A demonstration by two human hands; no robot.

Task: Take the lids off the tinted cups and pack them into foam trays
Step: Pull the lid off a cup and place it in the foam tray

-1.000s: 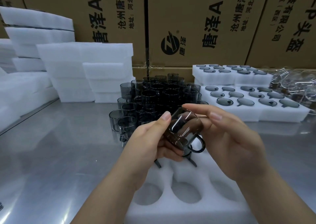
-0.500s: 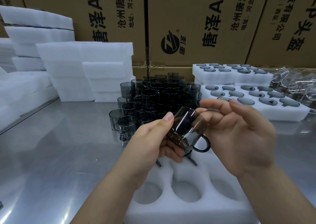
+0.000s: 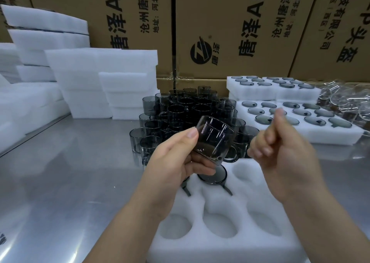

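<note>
My left hand (image 3: 172,162) grips a tinted cup (image 3: 215,140) by its side, tilted, mouth up and away, handle to the lower right. It hangs above the near foam tray (image 3: 220,242), which has several round pockets. One packed cup (image 3: 213,177) sits in a far pocket, partly hidden by my left hand. My right hand (image 3: 280,154) is off to the right of the held cup, blurred, with its fingers curled. It seems to pinch a faint clear lid. A crowd of tinted cups (image 3: 186,106) stands behind.
Filled foam trays (image 3: 340,136) lie at the right, with a heap of clear lids (image 3: 348,100) behind them. Stacks of white foam (image 3: 100,78) stand at the left and back. Cardboard boxes (image 3: 230,22) wall off the rear of the steel table (image 3: 70,172).
My right hand left the cup's mouth and swung right, its fingers curling. My left hand turned the cup so its mouth points more upward.
</note>
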